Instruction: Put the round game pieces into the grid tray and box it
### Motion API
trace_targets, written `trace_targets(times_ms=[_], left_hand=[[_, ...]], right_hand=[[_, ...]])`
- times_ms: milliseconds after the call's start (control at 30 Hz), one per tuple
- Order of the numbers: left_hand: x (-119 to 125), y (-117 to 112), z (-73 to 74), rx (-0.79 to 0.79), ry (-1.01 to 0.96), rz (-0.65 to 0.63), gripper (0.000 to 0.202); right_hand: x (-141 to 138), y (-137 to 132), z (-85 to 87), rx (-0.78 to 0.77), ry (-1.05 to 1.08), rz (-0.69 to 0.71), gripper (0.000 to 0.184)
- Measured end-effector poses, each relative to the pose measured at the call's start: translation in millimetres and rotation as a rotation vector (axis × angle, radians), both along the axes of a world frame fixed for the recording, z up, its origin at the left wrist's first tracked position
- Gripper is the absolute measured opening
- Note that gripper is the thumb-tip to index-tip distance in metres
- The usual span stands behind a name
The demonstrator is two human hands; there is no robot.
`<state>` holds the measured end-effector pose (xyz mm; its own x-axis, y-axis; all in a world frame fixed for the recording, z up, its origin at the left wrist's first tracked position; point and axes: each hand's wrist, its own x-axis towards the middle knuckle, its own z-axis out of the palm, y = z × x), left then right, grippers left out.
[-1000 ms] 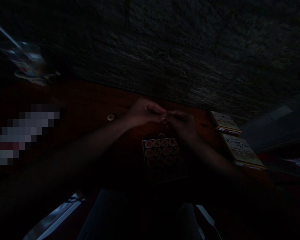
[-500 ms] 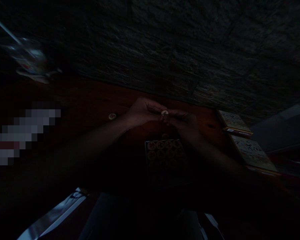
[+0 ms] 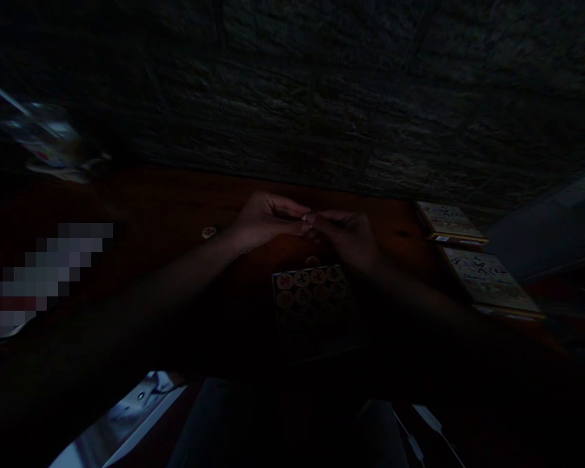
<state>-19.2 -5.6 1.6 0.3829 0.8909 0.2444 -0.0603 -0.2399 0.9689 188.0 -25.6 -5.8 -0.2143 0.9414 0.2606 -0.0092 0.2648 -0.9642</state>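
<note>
Left hand (image 3: 263, 224) and right hand (image 3: 348, 234), fingertips pinched narrow, hold one piece (image 3: 305, 219) between them (only a pale sliver shows), beyond the box (image 3: 273, 289). Probably light, stiff, slightly slick, not fragile; best gripped by the rim.

Two hands are counted, a left hand (image 3: 263, 224) and a right hand (image 3: 348, 235), with one small disc (image 3: 305, 218) held between their fingertips. Two more loose discs are seen, a leftmost disc (image 3: 208, 231) and a dim disc (image 3: 312, 260). In one open tray (image 3: 273, 289) eight discs are made out, two rows of four; fainter ones cannot be counted. Two printed boxes (image 3: 490, 276), one cup (image 3: 53, 136) and one straw (image 3: 4, 95) are also found
</note>
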Motion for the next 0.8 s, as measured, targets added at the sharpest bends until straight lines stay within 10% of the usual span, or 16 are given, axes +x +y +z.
trace_targets(times_ms=[800], left_hand=[[0.2, -2.1, 1.1, 0.006, 0.014, -0.063, 0.033]], right_hand=[[-1.8, -3.3, 1.9, 0.001, -0.037, -0.097, 0.035]])
